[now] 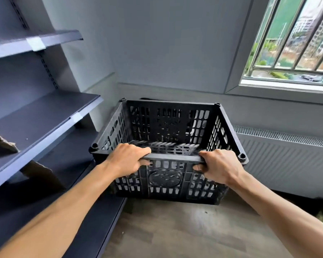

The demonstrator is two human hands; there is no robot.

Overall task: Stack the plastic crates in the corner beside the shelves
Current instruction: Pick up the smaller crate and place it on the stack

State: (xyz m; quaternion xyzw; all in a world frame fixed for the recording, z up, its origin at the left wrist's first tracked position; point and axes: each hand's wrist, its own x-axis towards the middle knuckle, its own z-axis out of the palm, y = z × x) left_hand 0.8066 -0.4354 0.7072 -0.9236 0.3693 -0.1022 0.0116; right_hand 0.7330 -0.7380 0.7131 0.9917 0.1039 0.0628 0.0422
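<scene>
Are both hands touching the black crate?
Touching. The head view shows the left hand and right hand curled over the black crate's near rim.

Grey walls meet in a corner above a wooden floor. Dark shelves stand at the left. A barred window gives daylight at the right, with a radiator under it.

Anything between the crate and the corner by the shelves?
Nothing visible. Both the left hand and right hand grip the near rim of the crate, which is held facing the corner. The shelves sit to its left and the radiator to its right. The floor behind the crate is hidden.
</scene>
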